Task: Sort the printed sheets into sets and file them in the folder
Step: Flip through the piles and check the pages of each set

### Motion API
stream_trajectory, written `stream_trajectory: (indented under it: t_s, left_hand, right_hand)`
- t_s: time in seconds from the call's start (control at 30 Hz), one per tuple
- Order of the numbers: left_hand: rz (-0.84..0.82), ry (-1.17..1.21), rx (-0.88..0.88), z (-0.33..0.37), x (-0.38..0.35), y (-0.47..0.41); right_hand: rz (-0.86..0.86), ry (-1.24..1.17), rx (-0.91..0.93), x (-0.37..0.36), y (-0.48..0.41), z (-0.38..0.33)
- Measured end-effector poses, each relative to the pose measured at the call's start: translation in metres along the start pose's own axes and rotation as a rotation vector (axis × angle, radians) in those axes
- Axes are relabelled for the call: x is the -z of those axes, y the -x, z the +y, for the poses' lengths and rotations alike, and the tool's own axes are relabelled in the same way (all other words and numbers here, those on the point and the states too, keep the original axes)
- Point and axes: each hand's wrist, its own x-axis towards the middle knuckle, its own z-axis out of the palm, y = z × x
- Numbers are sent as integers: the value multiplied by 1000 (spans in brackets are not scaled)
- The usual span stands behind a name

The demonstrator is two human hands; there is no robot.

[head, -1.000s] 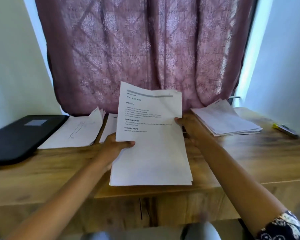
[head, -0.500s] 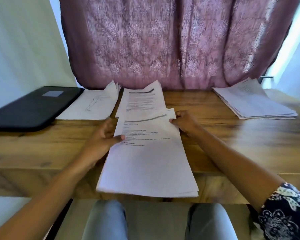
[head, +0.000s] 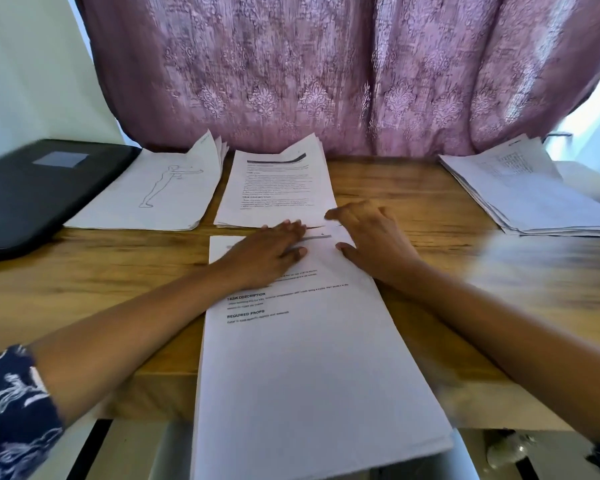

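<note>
Wooden table [head: 84, 278]: brown, grain visible, front edge running across the lower view. Behind it hangs a mauve curtain [head: 309, 64] with a pale floral pattern, falling in folds to the table's far edge. Pale wall [head: 25, 64] left of the curtain. Bright daylight at the curtain's right edge; detail there washed out.

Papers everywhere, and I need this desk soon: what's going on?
A person is sorting printed sheets. Both hands rest on the nearest stack, which overhangs the table: left hand flat near its top, right hand at its top right corner. Farther back lie a figure-drawing pile, a text pile and a third pile at right; the black folder sits closed at left.
</note>
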Motion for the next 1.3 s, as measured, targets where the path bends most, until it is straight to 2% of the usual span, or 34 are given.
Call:
stream_trajectory:
  t_s: [0.07,0.13,0.23,0.37,0.5,0.57,0.67,0.77,0.8,0.9,0.97,1.03,1.1,1.2,1.3]
  left_hand:
    - [11,27,15,-1,1,-1]
    - [36,71,26,-3,1,-2]
    - [38,104,12,-4,-1,-1]
    - [35,298,47,-7,-1,-2]
    - [113,574,103,-10,4,3]
    - [147,668,122,-6,8,6]
    - [191,781,127,-4,12,8]
    - [155,785,88,-9,10,4]
    - [133,727,80,-11,8,2]
    - [90,644,41,-15,4,-3]
    - [79,670,28,-19,2,-5]
    - [74,647,29,-22,1,-4]
    - [85,631,38,-23,0,-4]
    - [108,605,53,-21,1,-4]
    - [106,584,47,-20,2,-4]
  right_hand:
    - [-155,55,63,1,-2,2]
    - [-270,-32,52,-1,-3,6]
    - [-314,-186,39,1,-2,8]
    - [-174,-262,-8,6,3,2]
    - [-58,-434,-168,7,14,4]
    - [3,-549,-162,7,15,5]
    - [3,-602,-27,11,13,5]
    - [-36,-396,347,12,12,8]
    - [-54,-358,391,13,11,10]
    - [-84,-378,294,12,8,15]
    - [-112,-270,183,7,7,20]
    - [-248,-186,78,4,5,23]
    - [-314,-239,11,4,5,23]
    - [-266,-243,24,5,5,19]
    - [-65,-350,-52,7,10,17]
